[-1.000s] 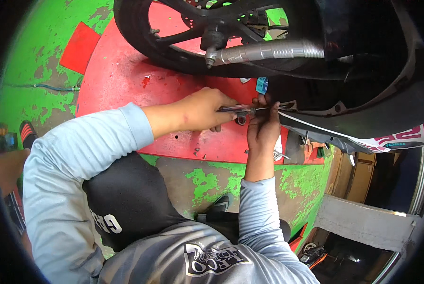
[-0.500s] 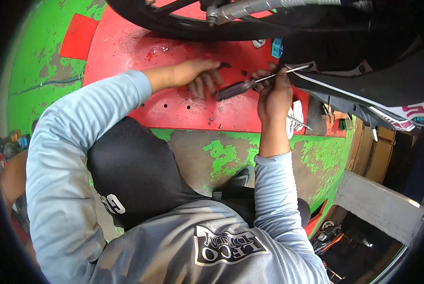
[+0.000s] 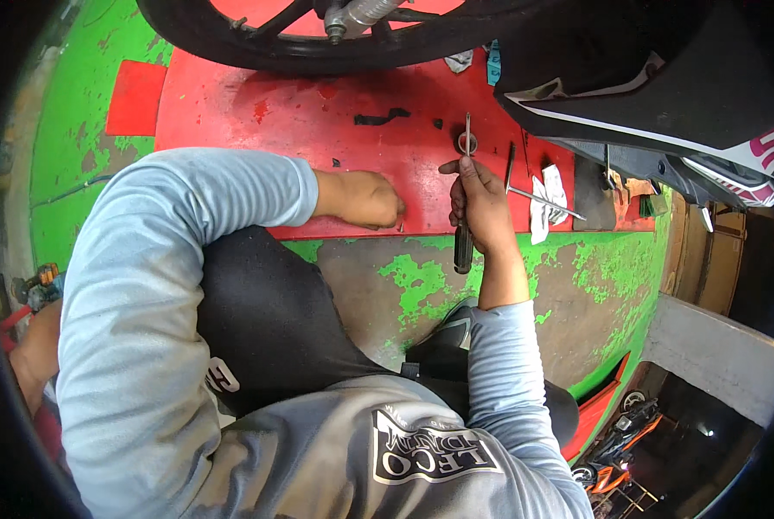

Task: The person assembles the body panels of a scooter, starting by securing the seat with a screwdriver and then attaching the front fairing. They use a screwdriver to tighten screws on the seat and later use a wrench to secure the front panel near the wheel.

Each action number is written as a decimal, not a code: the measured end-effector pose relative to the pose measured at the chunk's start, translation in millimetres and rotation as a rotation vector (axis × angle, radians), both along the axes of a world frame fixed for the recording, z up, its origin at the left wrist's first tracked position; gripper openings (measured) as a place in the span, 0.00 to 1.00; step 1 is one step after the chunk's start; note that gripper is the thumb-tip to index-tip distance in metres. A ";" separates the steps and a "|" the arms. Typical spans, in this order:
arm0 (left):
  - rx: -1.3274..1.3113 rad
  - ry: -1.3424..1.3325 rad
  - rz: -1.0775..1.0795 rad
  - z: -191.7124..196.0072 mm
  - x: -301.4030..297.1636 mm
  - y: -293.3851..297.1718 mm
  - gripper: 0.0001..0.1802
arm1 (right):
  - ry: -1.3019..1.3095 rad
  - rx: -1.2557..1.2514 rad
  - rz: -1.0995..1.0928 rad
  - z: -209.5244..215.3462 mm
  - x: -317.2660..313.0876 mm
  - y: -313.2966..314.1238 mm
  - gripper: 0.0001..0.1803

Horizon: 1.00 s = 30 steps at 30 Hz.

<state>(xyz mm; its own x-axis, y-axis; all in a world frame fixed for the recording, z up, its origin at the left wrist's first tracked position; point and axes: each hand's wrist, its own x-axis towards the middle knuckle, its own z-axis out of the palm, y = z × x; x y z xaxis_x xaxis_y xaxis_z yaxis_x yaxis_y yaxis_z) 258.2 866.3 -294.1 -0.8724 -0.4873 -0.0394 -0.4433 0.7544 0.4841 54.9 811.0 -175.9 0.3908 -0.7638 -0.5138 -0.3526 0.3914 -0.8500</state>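
My right hand point(image 3: 484, 203) grips a screwdriver point(image 3: 463, 251) with a dark handle. Its handle end points toward me and its metal shaft points away, above the red platform point(image 3: 275, 186). A small round ring point(image 3: 466, 143) shows by the shaft; whether they touch I cannot tell. My left hand point(image 3: 365, 201) is closed low over the platform's near edge. Its fingertips are curled under, beside a tiny dark bit, and what they hold, if anything, is hidden. Farther back lie a black strip point(image 3: 381, 118) and a small dark piece point(image 3: 437, 124).
A motorcycle wheel point(image 3: 266, 60) spans the far side, with a dark fairing point(image 3: 629, 104) at the right. Right of my right hand lie a T-handle tool point(image 3: 547, 203) and a white rag point(image 3: 538, 221). A bare limb point(image 3: 37, 346) shows at the left rim.
The screwdriver has swung from pointing right at the fairing to pointing straight away from me, apart from it. My left hand has come down nearer the platform edge and closed. The view has shifted.
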 end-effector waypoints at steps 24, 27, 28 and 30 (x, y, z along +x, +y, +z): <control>0.814 1.401 0.704 165.0 33.3 -44.4 0.12 | -0.063 -0.310 0.112 36.6 21.5 3.1 0.22; 0.828 1.377 0.666 160.7 35.2 -48.8 0.12 | -0.025 -0.292 0.131 41.4 20.6 2.1 0.23; 0.831 1.355 0.655 160.8 37.0 -50.9 0.12 | 0.006 -0.284 0.140 44.3 21.6 2.5 0.24; 0.836 1.287 0.613 161.7 42.3 -55.8 0.12 | -0.012 -0.238 0.155 47.8 19.7 2.5 0.25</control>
<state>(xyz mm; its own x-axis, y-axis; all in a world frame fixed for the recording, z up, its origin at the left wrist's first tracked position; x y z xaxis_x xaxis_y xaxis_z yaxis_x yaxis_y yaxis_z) 300.5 810.4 -132.4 -0.2361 -0.9666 0.0997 0.4301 -0.0119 0.9027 74.6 813.4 -128.1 0.5170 -0.7933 -0.3215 -0.3821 0.1222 -0.9160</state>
